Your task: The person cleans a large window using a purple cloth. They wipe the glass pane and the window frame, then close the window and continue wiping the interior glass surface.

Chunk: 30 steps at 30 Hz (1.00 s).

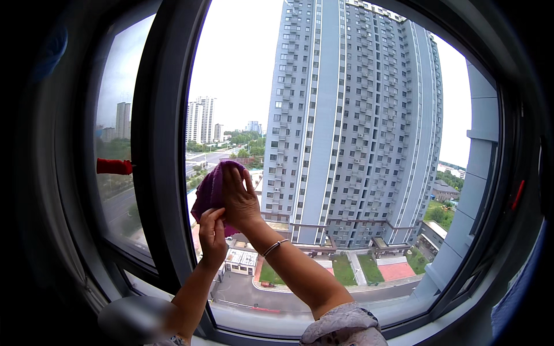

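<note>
A purple cloth lies bunched against the large window pane, left of its middle. My right hand rests flat on the cloth, fingers stretched upward, pressing it to the glass; a thin bracelet circles that wrist. Just below and to the left, my left hand is closed, its thumb and fingers pinching the cloth's lower edge. Part of the cloth is hidden behind the right hand.
A dark window frame runs upright left of my hands. Beyond it, a red-covered piece juts out by the side pane. Another red strip sits on the right frame. Outside stand a tall grey building and a road.
</note>
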Each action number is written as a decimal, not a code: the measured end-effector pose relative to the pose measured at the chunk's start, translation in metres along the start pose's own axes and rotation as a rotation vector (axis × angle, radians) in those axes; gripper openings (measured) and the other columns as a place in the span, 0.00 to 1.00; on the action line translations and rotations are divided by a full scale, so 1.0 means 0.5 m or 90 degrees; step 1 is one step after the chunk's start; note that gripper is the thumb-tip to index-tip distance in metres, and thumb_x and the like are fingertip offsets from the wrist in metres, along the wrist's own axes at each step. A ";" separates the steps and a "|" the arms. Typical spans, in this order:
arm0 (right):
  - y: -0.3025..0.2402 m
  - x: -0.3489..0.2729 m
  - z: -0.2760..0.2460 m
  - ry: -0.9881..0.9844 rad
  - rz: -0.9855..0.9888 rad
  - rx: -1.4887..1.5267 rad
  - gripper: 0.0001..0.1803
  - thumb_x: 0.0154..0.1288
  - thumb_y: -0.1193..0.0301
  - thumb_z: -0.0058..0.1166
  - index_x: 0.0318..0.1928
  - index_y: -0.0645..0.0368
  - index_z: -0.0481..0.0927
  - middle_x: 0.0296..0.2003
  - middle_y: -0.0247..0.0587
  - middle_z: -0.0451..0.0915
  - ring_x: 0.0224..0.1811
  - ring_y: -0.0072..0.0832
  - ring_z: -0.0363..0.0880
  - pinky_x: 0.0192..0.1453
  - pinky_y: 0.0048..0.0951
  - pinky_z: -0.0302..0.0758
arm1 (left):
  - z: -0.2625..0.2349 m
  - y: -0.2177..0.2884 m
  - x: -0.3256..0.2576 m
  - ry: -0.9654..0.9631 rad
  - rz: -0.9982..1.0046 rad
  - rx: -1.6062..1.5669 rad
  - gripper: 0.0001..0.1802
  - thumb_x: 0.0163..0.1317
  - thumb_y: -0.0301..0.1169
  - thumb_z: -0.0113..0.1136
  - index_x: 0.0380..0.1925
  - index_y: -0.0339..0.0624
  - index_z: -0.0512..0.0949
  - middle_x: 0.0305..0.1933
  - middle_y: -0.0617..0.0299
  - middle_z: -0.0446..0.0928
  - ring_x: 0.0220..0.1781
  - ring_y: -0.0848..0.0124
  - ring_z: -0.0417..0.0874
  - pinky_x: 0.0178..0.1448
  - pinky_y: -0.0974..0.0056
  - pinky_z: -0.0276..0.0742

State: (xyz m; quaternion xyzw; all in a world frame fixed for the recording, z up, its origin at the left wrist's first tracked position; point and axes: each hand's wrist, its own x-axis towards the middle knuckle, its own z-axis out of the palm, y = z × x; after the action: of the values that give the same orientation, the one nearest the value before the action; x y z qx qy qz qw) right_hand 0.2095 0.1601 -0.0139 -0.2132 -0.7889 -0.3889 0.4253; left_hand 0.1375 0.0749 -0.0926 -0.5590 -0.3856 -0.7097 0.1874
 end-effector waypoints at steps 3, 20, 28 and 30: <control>0.049 -0.011 -0.021 0.079 -0.048 0.080 0.33 0.58 0.55 0.54 0.63 0.55 0.72 0.67 0.44 0.65 0.74 0.38 0.56 0.79 0.44 0.38 | 0.026 -0.059 -0.004 0.047 -0.102 -0.020 0.17 0.69 0.23 0.44 0.54 0.31 0.75 0.57 0.46 0.73 0.61 0.54 0.74 0.67 0.58 0.67; 0.100 -0.041 -0.067 0.032 -0.096 0.126 0.27 0.63 0.58 0.55 0.63 0.48 0.73 0.67 0.40 0.68 0.72 0.35 0.62 0.79 0.43 0.45 | -0.073 -0.070 0.165 -0.023 0.063 0.493 0.07 0.59 0.26 0.61 0.36 0.40 0.85 0.34 0.54 0.79 0.43 0.57 0.83 0.44 0.54 0.78; 0.076 -0.065 -0.055 0.088 -0.091 0.038 0.25 0.59 0.66 0.55 0.60 0.43 0.77 0.64 0.40 0.71 0.67 0.37 0.68 0.77 0.48 0.50 | -0.002 -0.101 0.074 0.101 0.001 -0.075 0.23 0.62 0.22 0.53 0.59 0.33 0.65 0.53 0.46 0.73 0.55 0.57 0.78 0.59 0.58 0.74; 0.067 -0.079 -0.050 0.074 -0.106 0.033 0.25 0.61 0.63 0.54 0.60 0.44 0.76 0.63 0.40 0.71 0.68 0.37 0.67 0.77 0.48 0.48 | 0.008 -0.106 0.027 0.006 0.159 0.247 0.28 0.64 0.33 0.51 0.62 0.31 0.63 0.64 0.35 0.63 0.68 0.41 0.62 0.72 0.40 0.53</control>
State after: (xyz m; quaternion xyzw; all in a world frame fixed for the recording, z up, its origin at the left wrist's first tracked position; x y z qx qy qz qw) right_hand 0.2662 0.1602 -0.0242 -0.1126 -0.7876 -0.4142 0.4420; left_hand 0.0990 0.1135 -0.0974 -0.5523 -0.4417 -0.5964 0.3797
